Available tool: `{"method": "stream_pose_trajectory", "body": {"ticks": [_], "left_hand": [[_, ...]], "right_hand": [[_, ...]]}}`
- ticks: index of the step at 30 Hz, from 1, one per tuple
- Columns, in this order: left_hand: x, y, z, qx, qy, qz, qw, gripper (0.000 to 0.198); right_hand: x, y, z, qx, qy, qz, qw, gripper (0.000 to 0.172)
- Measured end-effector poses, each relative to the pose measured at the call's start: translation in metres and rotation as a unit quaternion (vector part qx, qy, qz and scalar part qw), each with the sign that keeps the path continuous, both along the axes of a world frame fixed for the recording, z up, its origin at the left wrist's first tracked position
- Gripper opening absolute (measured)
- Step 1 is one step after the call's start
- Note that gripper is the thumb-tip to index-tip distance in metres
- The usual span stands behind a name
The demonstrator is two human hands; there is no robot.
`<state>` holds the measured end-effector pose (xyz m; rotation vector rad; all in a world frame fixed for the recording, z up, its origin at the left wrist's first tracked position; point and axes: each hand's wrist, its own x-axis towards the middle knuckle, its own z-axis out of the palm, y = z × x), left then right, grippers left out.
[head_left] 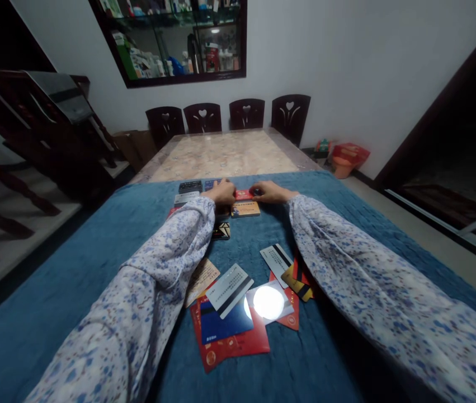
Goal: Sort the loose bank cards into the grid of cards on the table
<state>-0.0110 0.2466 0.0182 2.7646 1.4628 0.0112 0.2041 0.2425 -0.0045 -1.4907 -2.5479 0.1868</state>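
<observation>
Both my arms, in floral sleeves, reach far forward over a blue cloth (pixel 74 280). My left hand (pixel 222 192) and my right hand (pixel 270 192) each pinch one end of a red card (pixel 244 195), which lies near the cloth's far edge. An orange card (pixel 245 209) lies just in front of it. More cards (pixel 190 187) sit in a row to the left of my left hand, and a dark card (pixel 221 230) lies under my left forearm. Close to me lies a loose heap of cards (pixel 238 313), red, blue, white and yellow.
Beyond the cloth the marble tabletop (pixel 221 154) runs to several dark chairs (pixel 246 113) at the wall. A glass cabinet (pixel 179 39) hangs above them. A wooden stair rail (pixel 19 140) stands on the left, a red bag (pixel 349 157) on the floor right.
</observation>
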Motion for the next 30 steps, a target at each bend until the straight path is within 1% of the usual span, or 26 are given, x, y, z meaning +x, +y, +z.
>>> {"method": "stream_pose_trajectory", "body": {"ticks": [2, 5, 9, 16, 19, 23, 30], "left_hand": [[0.001, -0.007, 0.003, 0.009, 0.021, -0.001, 1.000, 0.030], [0.000, -0.019, 0.004, 0.040, 0.016, -0.015, 0.999, 0.034], [-0.007, -0.033, 0.005, 0.066, 0.002, -0.031, 0.997, 0.034], [-0.019, -0.061, 0.006, 0.102, -0.030, -0.020, 0.994, 0.030], [-0.023, -0.075, 0.005, 0.108, -0.039, -0.022, 0.993, 0.028], [-0.023, -0.095, 0.003, 0.105, -0.058, -0.031, 0.992, 0.029], [-0.017, -0.127, -0.004, 0.100, -0.065, -0.049, 0.992, 0.030]], "right_hand": [[0.000, 0.000, 0.001, 0.002, -0.004, 0.003, 1.000, 0.038], [0.000, -0.001, 0.001, 0.008, -0.003, 0.002, 1.000, 0.039], [0.001, -0.003, 0.001, 0.021, 0.006, -0.008, 1.000, 0.043], [0.014, -0.018, 0.006, 0.073, 0.042, 0.004, 0.996, 0.037], [0.021, -0.031, 0.010, 0.080, 0.049, 0.005, 0.996, 0.036], [0.030, -0.053, 0.015, 0.092, 0.059, 0.019, 0.994, 0.030], [0.044, -0.096, 0.016, 0.101, 0.062, 0.024, 0.993, 0.026]]}}
